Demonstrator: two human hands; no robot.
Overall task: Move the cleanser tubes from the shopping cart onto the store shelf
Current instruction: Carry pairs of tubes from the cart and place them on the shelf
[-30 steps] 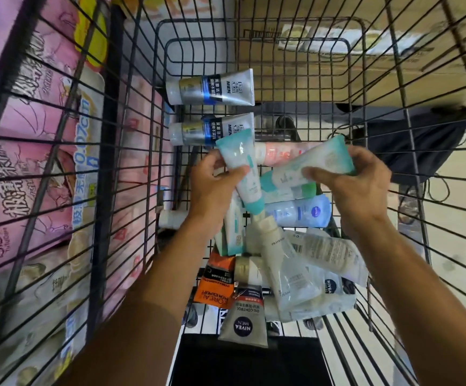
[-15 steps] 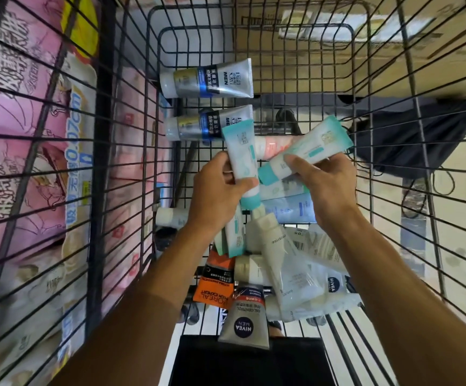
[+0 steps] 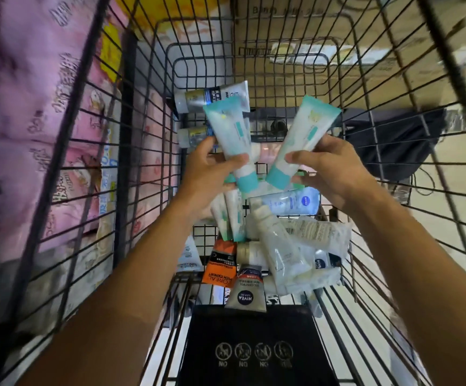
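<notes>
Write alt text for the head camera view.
Each hand holds a teal-capped cleanser tube above a wire shopping cart: left hand one tube, right hand another. More tubes lie piled in the cart.

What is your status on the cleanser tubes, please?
Left hand grips one teal tube; right hand grips another. Both above the cart pile. Nothing blocking.

Two held tubes (image 3: 230, 135) (image 3: 304, 140) pale white-teal with teal caps. Orange tube (image 3: 220, 264) with white lettering; grey tube (image 3: 247, 291) with navy round logo. Black wire cart (image 3: 142, 107). Pink packs (image 3: 31, 121) alongside.
</notes>
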